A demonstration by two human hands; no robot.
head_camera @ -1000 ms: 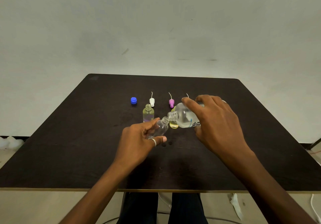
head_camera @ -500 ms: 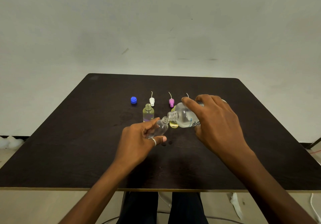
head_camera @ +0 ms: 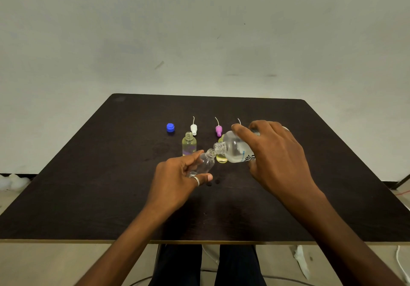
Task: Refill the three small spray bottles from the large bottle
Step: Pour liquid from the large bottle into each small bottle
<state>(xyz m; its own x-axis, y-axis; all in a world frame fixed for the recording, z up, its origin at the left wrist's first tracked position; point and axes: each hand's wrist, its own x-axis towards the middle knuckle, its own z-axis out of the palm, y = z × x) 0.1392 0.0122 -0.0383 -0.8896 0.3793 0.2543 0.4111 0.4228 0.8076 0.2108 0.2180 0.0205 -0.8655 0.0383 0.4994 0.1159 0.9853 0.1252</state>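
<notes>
1. Mid-table [head_camera: 88, 186], the left hand [head_camera: 177, 179] gripped a small bottle [head_camera: 206, 163], tilted with its mouth pointing far-right.
2. The right hand [head_camera: 275, 157] gripped the big bottle [head_camera: 235, 150], long axis almost level, neck pointing left and meeting the small bottle's mouth.
3. An upright bottle [head_camera: 189, 145] and a yellow bottle [head_camera: 221, 158] stood just behind.
4. Open tabletop lay left, right and near; everything sat well apart from the edges.

Right hand [head_camera: 275, 157] grips large bottle [head_camera: 236, 149] tipped sideways, neck touching mouth of clear small bottle [head_camera: 206, 162] held tilted in left hand [head_camera: 177, 179]. Behind: uncapped small bottle [head_camera: 189, 143] upright, yellow-tinted bottle [head_camera: 221, 158] partly hidden. Blue cap [head_camera: 170, 127], white sprayer [head_camera: 193, 128], pink sprayer [head_camera: 218, 129] lie in row on dark table [head_camera: 88, 186].
</notes>
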